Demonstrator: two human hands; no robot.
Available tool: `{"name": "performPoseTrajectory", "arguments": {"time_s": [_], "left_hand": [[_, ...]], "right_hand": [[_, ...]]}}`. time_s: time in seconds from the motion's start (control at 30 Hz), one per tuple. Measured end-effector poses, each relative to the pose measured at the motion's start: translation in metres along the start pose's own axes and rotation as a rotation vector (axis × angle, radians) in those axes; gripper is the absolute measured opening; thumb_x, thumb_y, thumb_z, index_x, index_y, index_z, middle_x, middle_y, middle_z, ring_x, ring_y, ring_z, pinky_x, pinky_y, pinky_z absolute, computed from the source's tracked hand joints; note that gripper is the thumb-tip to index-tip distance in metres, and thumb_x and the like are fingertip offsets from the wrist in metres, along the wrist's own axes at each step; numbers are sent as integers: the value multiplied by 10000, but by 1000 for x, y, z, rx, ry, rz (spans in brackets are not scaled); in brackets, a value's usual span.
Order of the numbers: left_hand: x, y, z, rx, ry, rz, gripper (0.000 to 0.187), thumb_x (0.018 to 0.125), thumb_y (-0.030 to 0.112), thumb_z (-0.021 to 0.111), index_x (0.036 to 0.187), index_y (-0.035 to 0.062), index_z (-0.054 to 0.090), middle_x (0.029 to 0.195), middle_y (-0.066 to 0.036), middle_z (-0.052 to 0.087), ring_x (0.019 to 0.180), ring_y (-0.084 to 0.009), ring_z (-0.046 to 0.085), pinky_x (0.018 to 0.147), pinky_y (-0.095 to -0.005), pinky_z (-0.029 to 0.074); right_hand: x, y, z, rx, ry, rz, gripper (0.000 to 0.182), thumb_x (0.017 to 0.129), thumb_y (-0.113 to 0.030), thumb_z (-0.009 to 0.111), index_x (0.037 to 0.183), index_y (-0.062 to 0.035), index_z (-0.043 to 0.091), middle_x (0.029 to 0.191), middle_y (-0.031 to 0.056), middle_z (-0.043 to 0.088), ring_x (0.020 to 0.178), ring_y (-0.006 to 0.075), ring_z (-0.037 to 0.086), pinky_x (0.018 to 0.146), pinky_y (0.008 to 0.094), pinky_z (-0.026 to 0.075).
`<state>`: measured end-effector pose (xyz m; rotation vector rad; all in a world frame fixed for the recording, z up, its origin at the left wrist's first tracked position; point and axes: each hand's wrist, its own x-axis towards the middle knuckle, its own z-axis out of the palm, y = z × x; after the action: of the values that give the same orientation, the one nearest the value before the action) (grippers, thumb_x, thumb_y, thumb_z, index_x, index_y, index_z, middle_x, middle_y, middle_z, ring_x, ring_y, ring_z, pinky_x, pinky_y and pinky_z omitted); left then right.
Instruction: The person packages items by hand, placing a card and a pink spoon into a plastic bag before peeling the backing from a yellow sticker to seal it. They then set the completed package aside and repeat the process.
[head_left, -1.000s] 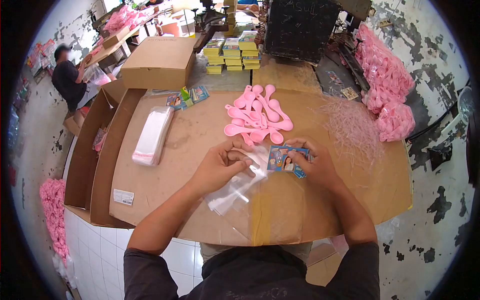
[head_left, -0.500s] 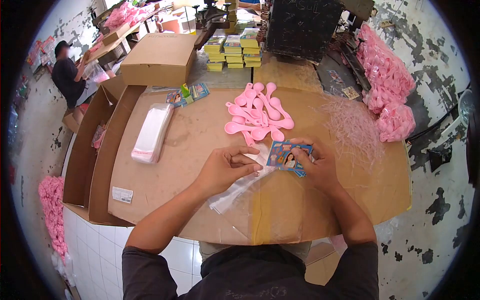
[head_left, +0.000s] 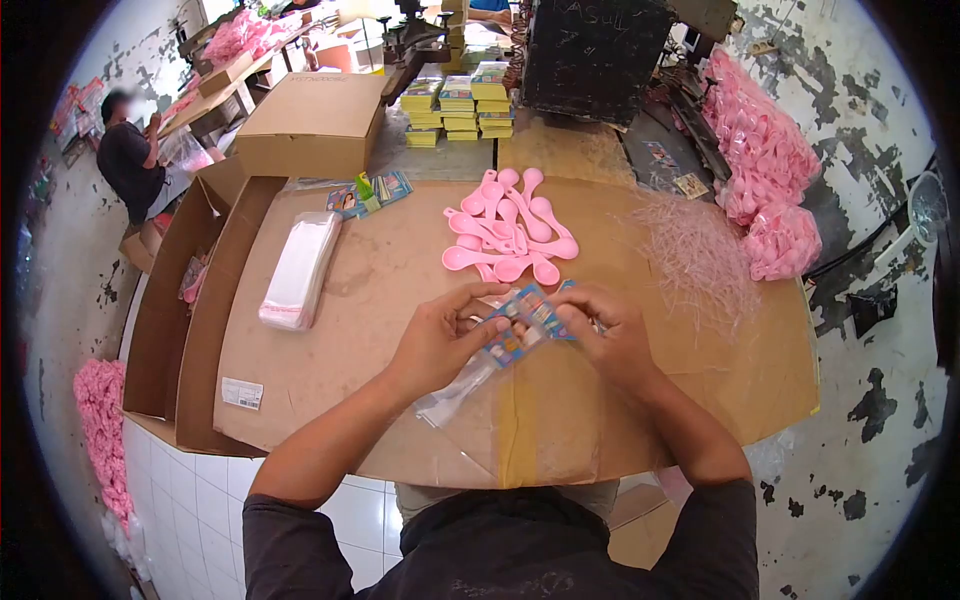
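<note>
Over the cardboard-covered table, my left hand (head_left: 440,335) pinches a blue printed card (head_left: 510,347) between thumb and fingers. The card is tilted and somewhat blurred. My right hand (head_left: 612,335) is closed on more blue cards (head_left: 562,325), just right of that card and overlapping it in this view. Below my left hand lies a clear plastic bag (head_left: 455,395), partly hidden by the hand and card. Just beyond both hands is a loose heap of pink measuring spoons (head_left: 515,230).
A stack of clear bags (head_left: 302,270) lies left, near more cards (head_left: 400,187) with a green clip-like item (head_left: 365,187). Cardboard boxes (head_left: 310,110) line the left side. Card stacks (head_left: 458,105) stand behind. Bagged pink spoons (head_left: 765,150) and plastic strips (head_left: 700,260) are right. Another person (head_left: 130,160) sits far left.
A card has passed to my left hand, which now pinches it. My right hand has shifted slightly left, still gripping other cards. The view has moved a little.
</note>
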<state>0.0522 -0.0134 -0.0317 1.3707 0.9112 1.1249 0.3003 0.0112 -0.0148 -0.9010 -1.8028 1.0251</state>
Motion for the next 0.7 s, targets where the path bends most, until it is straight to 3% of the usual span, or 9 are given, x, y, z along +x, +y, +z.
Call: {"name": "performPoseTrajectory", "arguments": {"time_s": [0.13, 0.23, 0.33, 0.43, 0.63, 0.7], "left_hand": [[-4, 8, 2, 16, -43, -78, 376, 1004, 42, 673, 1367, -4, 584, 1061, -83, 744, 854, -69, 694, 665, -210, 551], [-3, 8, 1, 13, -31, -73, 363, 1013, 50, 662, 1365, -3, 590, 1051, -67, 746, 842, -58, 687, 655, -205, 544], [-2, 8, -4, -10, -49, -101, 355, 1018, 60, 659, 1361, -4, 596, 1040, -53, 748, 833, -48, 681, 648, -205, 539], [0, 3, -10, -16, -57, -118, 344, 1020, 71, 661, 1350, -7, 604, 1033, -53, 751, 832, -42, 675, 649, -206, 535], [2, 1, -10, -129, 38, -38, 326, 1026, 93, 662, 1332, -8, 615, 1024, -55, 752, 835, -44, 669, 677, -207, 537], [1, 12, -10, -137, 46, -47, 319, 1026, 97, 664, 1324, -8, 623, 1025, -51, 751, 836, -46, 669, 690, -208, 541]], "right_hand": [[14, 0, 1, -179, -249, -327, 201, 1006, -150, 642, 1080, 11, 738, 1026, 106, 713, 927, 222, 681, 850, 366, 538], [44, 7, -14, -247, -223, -137, 219, 982, -149, 645, 1106, 15, 722, 1055, 135, 712, 975, 289, 687, 894, 406, 529], [74, 24, -14, -613, -82, -240, 256, 941, -124, 652, 1157, 3, 703, 1116, 180, 707, 1017, 337, 681, 912, 430, 528], [90, 36, -3, -691, -105, -222, 318, 911, -100, 644, 1214, -7, 675, 1127, 205, 701, 1043, 380, 666, 926, 454, 524], [87, 21, -11, -826, -36, -274, 365, 939, -109, 643, 1295, -30, 640, 1160, 182, 681, 980, 361, 681, 883, 449, 533], [79, -5, -17, -629, -8, -148, 397, 960, -86, 640, 1350, -28, 599, 1158, 150, 683, 940, 293, 699, 833, 407, 557]]}}
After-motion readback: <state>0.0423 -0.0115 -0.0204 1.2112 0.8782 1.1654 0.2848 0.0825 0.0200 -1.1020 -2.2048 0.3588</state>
